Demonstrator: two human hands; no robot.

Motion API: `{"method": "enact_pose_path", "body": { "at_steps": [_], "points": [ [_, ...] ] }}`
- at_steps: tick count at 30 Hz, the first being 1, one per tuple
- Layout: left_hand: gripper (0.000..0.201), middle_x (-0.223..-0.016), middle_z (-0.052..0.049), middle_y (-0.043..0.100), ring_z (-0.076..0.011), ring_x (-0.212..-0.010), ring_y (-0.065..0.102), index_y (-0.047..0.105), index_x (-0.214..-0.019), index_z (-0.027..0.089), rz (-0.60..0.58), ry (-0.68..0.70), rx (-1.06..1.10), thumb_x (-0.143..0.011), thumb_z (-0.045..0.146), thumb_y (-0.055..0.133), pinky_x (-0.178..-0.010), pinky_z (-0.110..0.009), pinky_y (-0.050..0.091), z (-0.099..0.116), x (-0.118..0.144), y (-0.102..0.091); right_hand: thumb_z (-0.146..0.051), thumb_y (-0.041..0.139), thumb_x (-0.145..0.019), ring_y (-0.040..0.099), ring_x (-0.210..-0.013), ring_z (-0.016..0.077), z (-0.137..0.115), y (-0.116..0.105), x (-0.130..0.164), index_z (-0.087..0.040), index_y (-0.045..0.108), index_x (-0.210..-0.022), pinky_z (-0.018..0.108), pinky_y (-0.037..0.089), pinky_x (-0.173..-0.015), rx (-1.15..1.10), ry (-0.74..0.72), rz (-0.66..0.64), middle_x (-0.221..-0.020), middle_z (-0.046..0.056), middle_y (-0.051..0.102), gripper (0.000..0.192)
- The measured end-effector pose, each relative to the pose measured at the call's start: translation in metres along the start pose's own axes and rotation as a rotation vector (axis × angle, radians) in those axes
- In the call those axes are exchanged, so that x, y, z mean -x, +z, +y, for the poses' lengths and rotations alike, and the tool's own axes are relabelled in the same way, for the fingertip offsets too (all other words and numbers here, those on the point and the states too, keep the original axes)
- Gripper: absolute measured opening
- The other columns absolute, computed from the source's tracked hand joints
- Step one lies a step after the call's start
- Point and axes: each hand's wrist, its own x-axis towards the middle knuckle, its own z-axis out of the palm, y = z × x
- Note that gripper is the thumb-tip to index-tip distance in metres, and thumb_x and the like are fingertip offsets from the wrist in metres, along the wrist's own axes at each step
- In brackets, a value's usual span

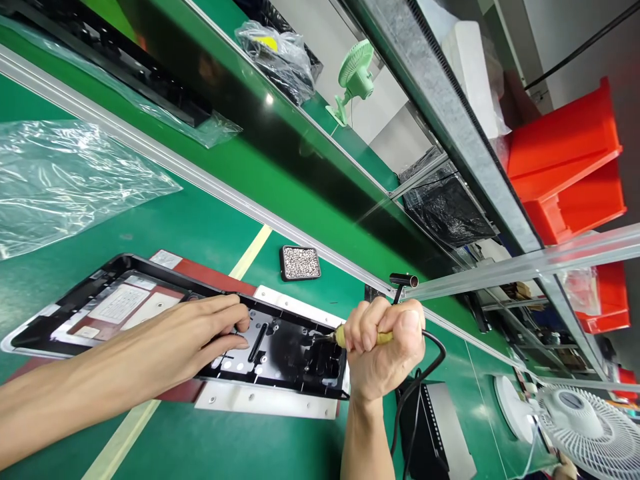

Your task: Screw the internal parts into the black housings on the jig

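So the right hand is wrapped in a tight fist around a yellow-handled tool, looks like a powered screwdriver. Only a bit of the handle peeks out on the thumb side, and the tip pokes left onto the black plastic panel. You can't really see the tip itself or what it's touching, it's too small and dark there. A black cable loops out from behind the fist and drops down past the wrist.

The left hand lies flat and open on the panel, fingers stretched toward the middle, pressing near a long slot. It isn't gripping anything. Its forearm runs off the left edge.

The panel sits on the green tabletop, lying over a reddish mat and a white plate that sticks out underneath. The panel's left end has some white labels, text unreadable.

Just beyond the panel is a small black tray full of tiny silvery bits, probably screws, can't tell for sure. A crumpled clear plastic bag sits far left, cut off by the frame. Across the metal rail there's a conveyor belt with another long black part in plastic.

Off to the right: red bins, a green desk fan, and a white fan half cut off at the bottom corner. Something black lies below the right wrist, mostly hidden.
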Motion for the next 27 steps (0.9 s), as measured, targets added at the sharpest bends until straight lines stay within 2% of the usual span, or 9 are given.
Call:
{"method": "enact_pose_path", "body": {
  "at_steps": [3,7,16,20,27],
  "points": [
    [0.038,-0.079,-0.001,0.066,-0.0206,-0.06,0.058,0.062,-0.077,0.027,-0.083,0.028,-0.04,-0.104,0.053,0.056,-0.057,-0.031,0.04,0.0025,-0.0016,-0.0005,-0.038,0.06,-0.108,0.028,-0.037,0.0065,-0.0012,0.0005,0.001,-0.023,0.041,-0.07,0.016,0.034,-0.035,0.011,0.008,-0.005,-0.048,-0.01,0.035,0.045],
    [0.039,-0.075,0.0,0.063,-0.0201,-0.057,0.055,0.058,-0.074,0.026,-0.058,0.028,-0.011,-0.103,0.052,0.057,-0.056,-0.031,0.038,0.0031,-0.0015,0.0006,-0.037,0.06,-0.108,0.028,-0.038,0.0063,-0.0017,0.0009,0.0014,-0.023,0.041,-0.07,0.015,0.034,-0.035,-0.02,0.007,-0.015,-0.048,-0.01,0.035,0.045],
    [0.039,-0.079,-0.001,0.066,-0.0204,-0.061,0.058,0.054,-0.077,0.026,-0.113,0.016,-0.045,-0.107,0.051,0.051,-0.058,-0.031,0.04,-0.0005,0.0006,0.0012,-0.035,0.06,-0.107,0.028,-0.038,0.0059,-0.001,0.0015,0.0019,-0.022,0.042,-0.069,0.015,0.034,-0.036,-0.045,0.025,0.007,-0.048,-0.009,0.035,0.044],
    [0.042,-0.077,0.0,0.064,-0.0198,-0.06,0.056,0.049,-0.076,0.026,-0.067,0.028,-0.028,-0.108,0.053,0.05,-0.058,-0.032,0.039,-0.0011,0.0011,0.0023,-0.034,0.06,-0.107,0.028,-0.038,0.0056,-0.0005,0.0013,0.002,-0.022,0.043,-0.069,0.014,0.034,-0.036,-0.06,0.021,0.0,-0.048,-0.009,0.035,0.044],
    [0.037,-0.086,0.0,0.066,-0.0181,-0.071,0.06,0.054,-0.084,0.025,-0.183,-0.04,-0.097,-0.111,0.049,0.048,-0.066,-0.031,0.043,-0.0047,0.0042,0.0019,-0.035,0.06,-0.108,0.028,-0.038,0.0055,-0.0001,0.0014,0.0005,-0.022,0.043,-0.069,0.014,0.034,-0.036,-0.065,-0.002,-0.034,-0.048,-0.009,0.035,0.044]
  ]
}}
